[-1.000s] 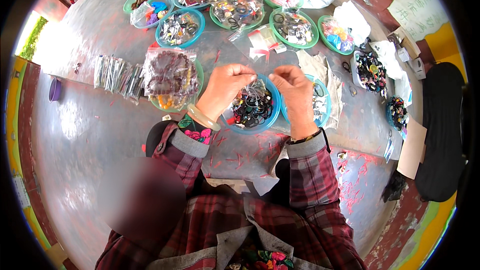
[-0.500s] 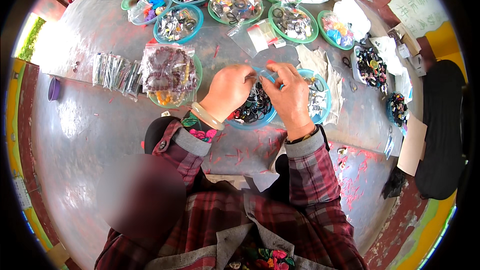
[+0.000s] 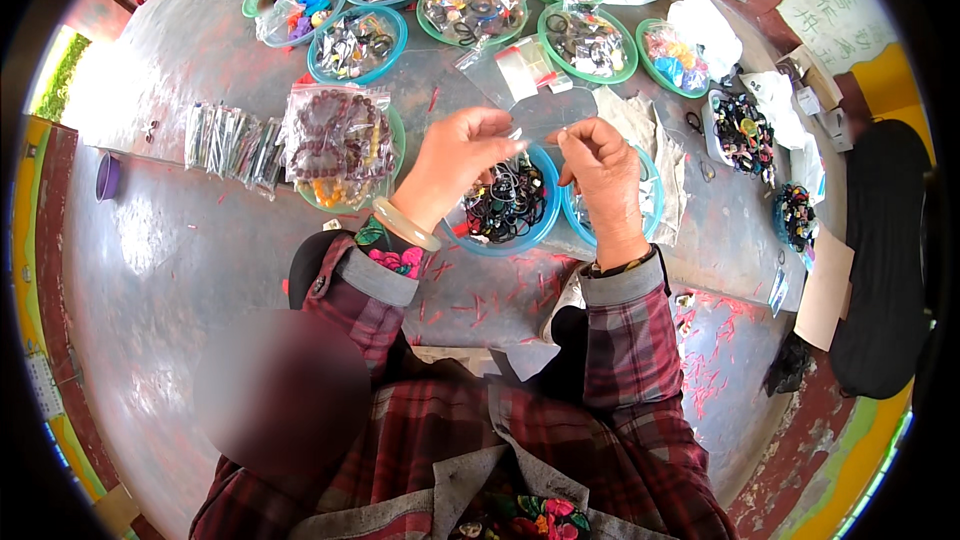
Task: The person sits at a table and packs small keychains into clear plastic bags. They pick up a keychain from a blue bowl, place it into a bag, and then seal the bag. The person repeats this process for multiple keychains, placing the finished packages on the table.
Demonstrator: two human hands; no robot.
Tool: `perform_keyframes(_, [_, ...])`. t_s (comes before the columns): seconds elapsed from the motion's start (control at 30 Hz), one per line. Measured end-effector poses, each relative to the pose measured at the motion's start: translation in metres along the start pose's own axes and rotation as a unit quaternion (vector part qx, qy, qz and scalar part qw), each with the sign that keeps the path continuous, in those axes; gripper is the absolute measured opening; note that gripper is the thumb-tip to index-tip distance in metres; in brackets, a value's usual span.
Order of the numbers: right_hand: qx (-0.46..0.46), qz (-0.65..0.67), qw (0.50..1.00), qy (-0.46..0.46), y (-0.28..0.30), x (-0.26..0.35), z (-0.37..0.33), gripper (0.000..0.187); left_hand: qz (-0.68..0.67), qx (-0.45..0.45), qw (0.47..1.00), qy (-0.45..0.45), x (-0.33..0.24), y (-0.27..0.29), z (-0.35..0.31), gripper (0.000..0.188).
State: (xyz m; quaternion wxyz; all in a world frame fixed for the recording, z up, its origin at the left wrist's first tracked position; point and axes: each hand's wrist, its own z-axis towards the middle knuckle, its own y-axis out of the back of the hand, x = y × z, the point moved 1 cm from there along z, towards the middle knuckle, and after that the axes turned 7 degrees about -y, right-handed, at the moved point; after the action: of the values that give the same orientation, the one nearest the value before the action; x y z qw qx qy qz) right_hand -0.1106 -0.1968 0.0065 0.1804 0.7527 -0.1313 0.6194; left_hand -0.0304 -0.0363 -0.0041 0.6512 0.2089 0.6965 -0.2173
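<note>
My left hand (image 3: 465, 155), with a pale bangle at the wrist, is raised over a blue basin (image 3: 548, 222) of dark cords and small trinkets. Its thumb and fingertips pinch around a tiny whitish bit. My right hand (image 3: 603, 172) is closed in a pinch just to the right, above a second blue basin (image 3: 655, 208) of small pale pieces that it partly covers. A faint thin strand seems to run by the fingertips of both hands; what each hand holds is too small to make out.
Several basins of bagged trinkets, such as a blue one (image 3: 400, 50), stand along the back. Bagged bead bracelets (image 3: 338, 145) and slim packets (image 3: 230, 150) lie left. A beige cloth (image 3: 640, 118), a white tray of dark trinkets (image 3: 742, 132) and cardboard (image 3: 825, 290) are right.
My hands, close together over the basin before, have drawn apart: the left slightly left, the right to the right. More of the dark cords shows between them.
</note>
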Motion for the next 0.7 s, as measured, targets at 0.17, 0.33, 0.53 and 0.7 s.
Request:
perform_keyframes(0.17, [0.017, 0.091, 0.996, 0.012, -0.0014, 0.0026, -0.002, 0.01, -0.22, -0.005, 0.972, 0.084, 0.0065, 0.0038, 0.0002, 0.022])
perform_keyframes(0.33, [0.053, 0.07, 0.996, -0.029, -0.0028, 0.0008, -0.003, 0.015, -0.234, -0.018, 0.969, 0.075, 0.0104, 0.0044, 0.0009, 0.022])
perform_keyframes(0.53, [0.085, 0.106, 0.988, -0.067, 0.0005, 0.0021, -0.0029, 0.02, -0.252, -0.005, 0.965, 0.069, 0.0047, 0.0011, -0.0005, 0.022])
perform_keyframes(0.7, [0.102, 0.083, 0.989, -0.061, 0.0012, 0.0036, -0.0037, 0.023, -0.273, 0.013, 0.96, 0.066, 0.0082, 0.0027, 0.0001, 0.025])
